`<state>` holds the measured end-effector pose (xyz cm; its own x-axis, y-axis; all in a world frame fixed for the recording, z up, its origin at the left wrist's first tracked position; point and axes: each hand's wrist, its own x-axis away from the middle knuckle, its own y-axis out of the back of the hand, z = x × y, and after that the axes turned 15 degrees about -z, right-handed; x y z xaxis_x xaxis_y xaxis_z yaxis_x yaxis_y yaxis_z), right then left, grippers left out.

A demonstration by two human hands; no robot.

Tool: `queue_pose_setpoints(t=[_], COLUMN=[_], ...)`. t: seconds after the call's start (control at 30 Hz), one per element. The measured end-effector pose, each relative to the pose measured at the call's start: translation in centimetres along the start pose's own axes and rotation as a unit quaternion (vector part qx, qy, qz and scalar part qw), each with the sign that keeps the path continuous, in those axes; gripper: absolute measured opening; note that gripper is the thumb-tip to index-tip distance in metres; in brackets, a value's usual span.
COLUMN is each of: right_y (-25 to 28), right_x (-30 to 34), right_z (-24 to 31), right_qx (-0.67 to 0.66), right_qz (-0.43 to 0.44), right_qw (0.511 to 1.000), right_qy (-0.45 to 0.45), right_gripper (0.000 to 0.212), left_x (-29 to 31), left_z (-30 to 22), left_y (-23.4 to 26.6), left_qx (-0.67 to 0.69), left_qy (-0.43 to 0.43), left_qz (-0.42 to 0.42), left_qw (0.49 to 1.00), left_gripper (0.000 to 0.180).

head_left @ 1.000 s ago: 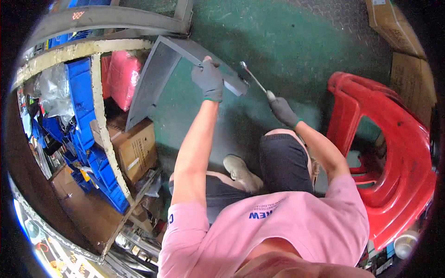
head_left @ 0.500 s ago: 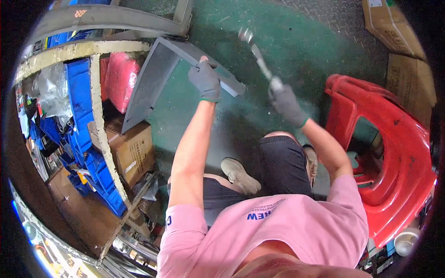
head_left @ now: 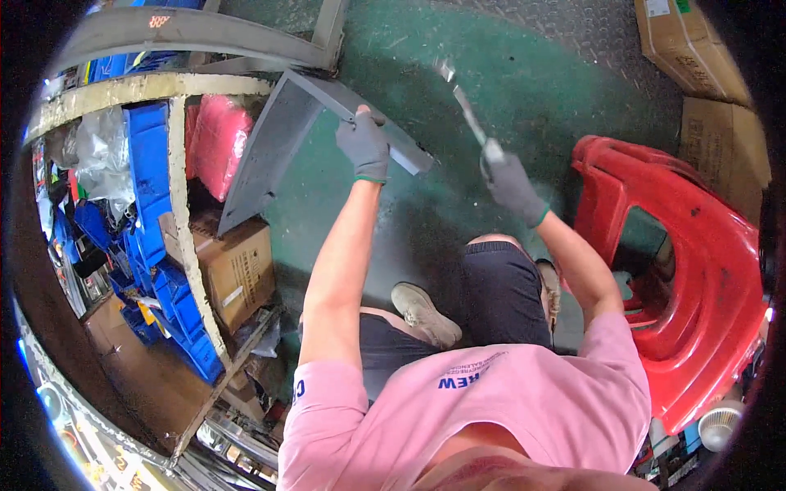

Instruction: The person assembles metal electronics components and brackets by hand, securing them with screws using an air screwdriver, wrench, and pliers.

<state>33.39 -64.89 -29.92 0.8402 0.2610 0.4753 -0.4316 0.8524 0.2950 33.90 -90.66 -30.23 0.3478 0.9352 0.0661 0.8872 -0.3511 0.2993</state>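
Note:
My left hand, in a grey glove, is closed around the edge of a grey bent sheet-metal panel. The panel stands tilted above the green floor, its flanged edge running to the right past my hand. My right hand, gloved alike, grips a hammer by the end of its pale handle. Motion blurs the hammer's head, which is up and away from me, to the right of the panel and apart from it.
To my left stands a shelf frame with blue bins, a pink wrapped bundle and a cardboard box. A red plastic chair is close on my right, with cartons behind it. A metal frame rises beyond the panel.
The hammer has shifted slightly to the right along with my right hand, and its head is a little less blurred. My left hand keeps its hold on the panel.

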Motion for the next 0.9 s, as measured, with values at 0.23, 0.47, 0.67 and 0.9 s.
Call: queue_pose_setpoints(t=[0.23,0.47,0.67,0.9], right_y=[-5.0,-0.9,-2.8,-4.4], right_x=[2.2,0.3,0.4,1.2], right_z=[-10.3,1.9,-4.7,-6.2], right_qx=[-0.024,0.058,0.004,0.045], right_qz=[-0.041,0.052,-0.089,0.08], right_qw=[0.997,0.997,0.958,0.996], right_qy=[0.058,-0.031,0.272,-0.017], right_gripper=[0.049,0.054,0.05,0.046], left_x=[1.6,0.2,0.9,0.6], left_z=[-1.7,-0.7,-1.4,-1.3], left_y=[-1.0,0.2,-0.1,0.0], left_qx=[-0.044,0.033,0.025,0.047], left_qy=[-0.05,0.021,0.024,0.036], left_qz=[0.042,0.0,-0.009,0.012], left_qw=[0.997,0.999,0.999,0.998], left_gripper=[0.027,0.027,0.028,0.027])
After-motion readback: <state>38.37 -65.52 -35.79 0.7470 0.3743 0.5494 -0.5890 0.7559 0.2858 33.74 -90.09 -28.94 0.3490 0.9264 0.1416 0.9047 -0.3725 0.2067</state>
